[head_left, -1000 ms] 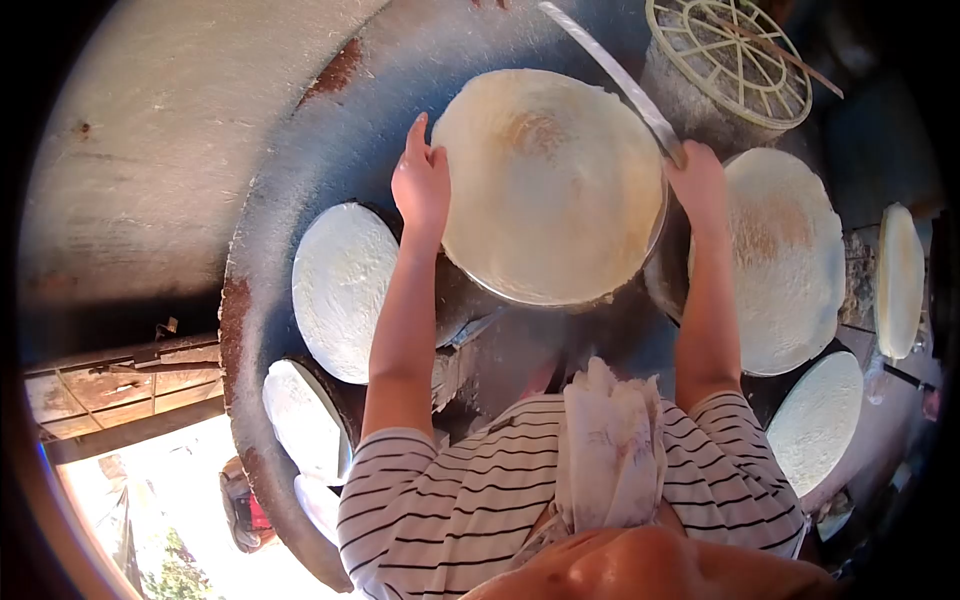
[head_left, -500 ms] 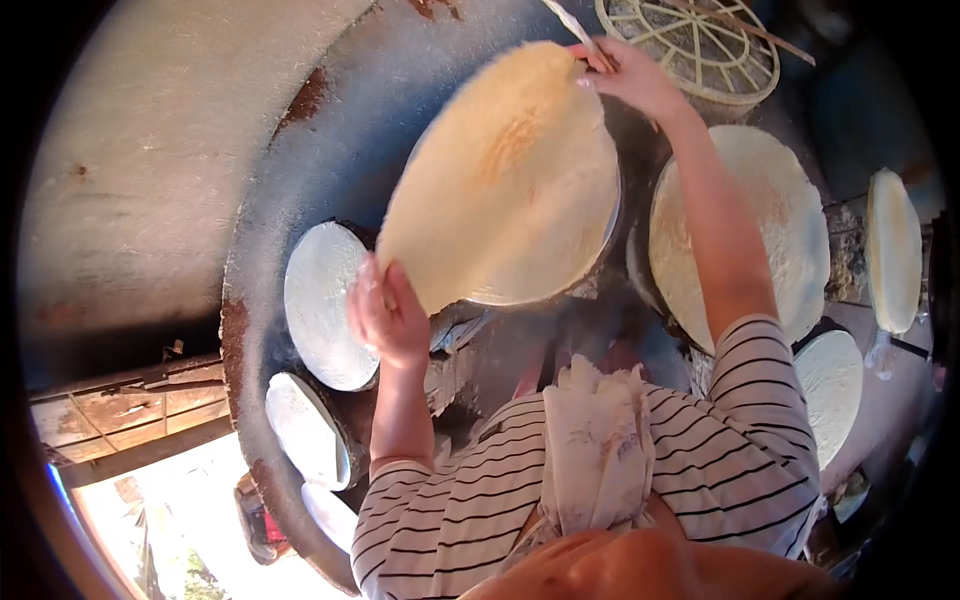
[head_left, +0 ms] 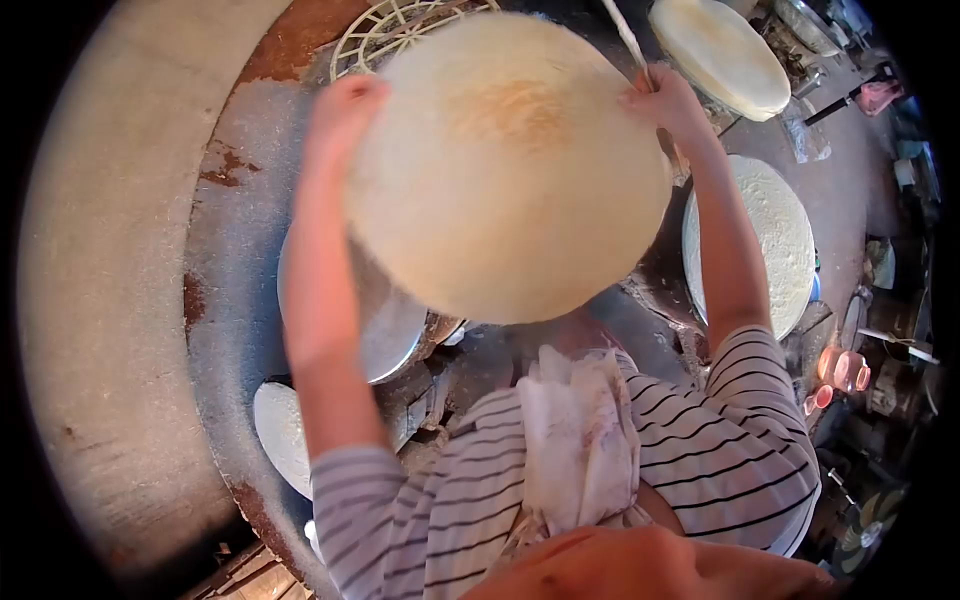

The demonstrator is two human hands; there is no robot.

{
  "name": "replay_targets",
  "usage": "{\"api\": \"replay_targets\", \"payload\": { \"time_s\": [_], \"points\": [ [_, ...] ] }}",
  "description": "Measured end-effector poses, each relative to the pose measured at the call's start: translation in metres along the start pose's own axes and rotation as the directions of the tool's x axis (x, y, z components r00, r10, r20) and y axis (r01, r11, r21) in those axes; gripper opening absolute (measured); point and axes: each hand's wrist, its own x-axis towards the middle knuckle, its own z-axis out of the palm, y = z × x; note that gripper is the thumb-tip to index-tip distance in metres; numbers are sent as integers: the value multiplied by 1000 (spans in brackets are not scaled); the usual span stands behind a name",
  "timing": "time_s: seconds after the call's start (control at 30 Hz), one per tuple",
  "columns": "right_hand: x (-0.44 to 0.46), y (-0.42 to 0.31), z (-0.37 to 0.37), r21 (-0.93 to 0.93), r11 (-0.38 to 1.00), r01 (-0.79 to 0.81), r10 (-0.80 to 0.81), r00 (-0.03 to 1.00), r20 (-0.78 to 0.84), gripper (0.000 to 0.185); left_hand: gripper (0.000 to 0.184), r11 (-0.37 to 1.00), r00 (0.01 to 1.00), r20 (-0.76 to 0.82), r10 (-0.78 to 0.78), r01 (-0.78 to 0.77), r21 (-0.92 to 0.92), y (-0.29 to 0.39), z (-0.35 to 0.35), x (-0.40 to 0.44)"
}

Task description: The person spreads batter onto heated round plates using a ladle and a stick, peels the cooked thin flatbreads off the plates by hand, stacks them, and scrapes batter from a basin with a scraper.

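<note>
A large round flatbread, pale with a browned patch near its far side, is held up in front of me by its edges. My left hand is closed at its upper left rim, blurred by motion. My right hand grips the right rim and also holds a thin whitish stick that points up and away. Under the bread on the left, a round griddle plate shows a bare grey surface. Part of what lies beneath the bread is hidden.
A thick pale round lies on a griddle to the right. Beyond it sits another flatbread or stack. A spoked round rack is at the back. At lower left is another whitish round. A curved wall rises on the left.
The view has turned to the right. The flatbread, earlier tilted and stretched diagonally between my hands, now spreads wider and faces me. My left hand has moved up to its far left edge.
</note>
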Motion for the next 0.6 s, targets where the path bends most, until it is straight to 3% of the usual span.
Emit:
{"api": "replay_targets", "payload": {
  "time_s": [0.03, 0.07, 0.1, 0.17, 0.27, 0.37, 0.4, 0.5, 0.53, 0.57, 0.6],
  "points": [
    [13, 35, -11, -224, 973, -62, 47, 996, -70, 25, 17, 996, 992, 118, -43, 33, 81, -17, 41, 33],
    [28, 93, -9, -251, 965, -76, 58, 995, -76, 26, 16, 999, 972, 229, 47, -42, -25, -79, 91, 73],
    [55, 129, -10, -283, 956, -71, 48, 995, -90, 28, 18, 995, 980, 179, 90, -81, -57, -117, 133, 92],
    [41, 133, -9, -451, 892, 40, -75, 995, -60, 27, 21, 963, 978, 205, -24, -33, 267, -117, 168, 91],
    [27, 116, -15, -353, 935, -19, 0, 999, -55, 24, 28, 971, 954, 184, -238, 230, 61, -113, 170, 82],
    [26, 109, -18, -362, 931, -56, 17, 994, -110, 23, 34, 960, 969, 105, -222, 236, -148, -102, 171, 75],
    [26, 104, -16, -302, 950, -77, 38, 990, -134, 24, 32, 963, 970, 137, -200, 220, -155, -147, 186, 94],
    [34, 126, -17, -277, 960, 31, -71, 988, -138, 28, 27, 973, 952, 208, -224, 208, 98, -104, 167, 84],
    [29, 114, -23, -162, 986, 47, -75, 983, -168, 32, 24, 982, 974, 152, -168, 151, 117, -88, 159, 77],
    [30, 104, -30, -194, 980, 47, -79, 983, -164, 32, 21, 987, 988, 106, -115, 101, 128, -73, 151, 65],
    [31, 97, -35, -231, 972, 44, -78, 987, -143, 32, 20, 996, 995, 43, -93, 93, 20, -48, 144, 47]
  ]
}}
